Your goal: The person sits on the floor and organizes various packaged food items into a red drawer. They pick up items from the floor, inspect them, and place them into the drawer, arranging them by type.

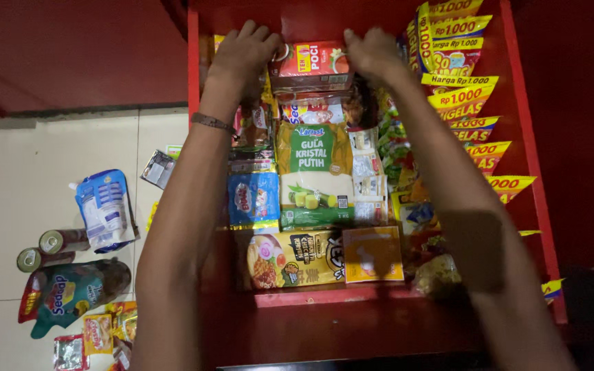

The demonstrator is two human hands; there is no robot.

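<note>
Head view: both hands are set at the far end of a red shelf [201, 103]. The left hand [242, 51] is curled over the left end of a red carton [311, 63], the right hand [372, 51] over its right end; how firmly it is gripped cannot be told in the dim light. Nearer than the hands, the shelf is already packed with a sugar bag [314, 172] and noodle packets [293, 257]. Left of the left arm, cans [53, 249] and pouches [104, 209] are left on the floor [15, 172].
</note>
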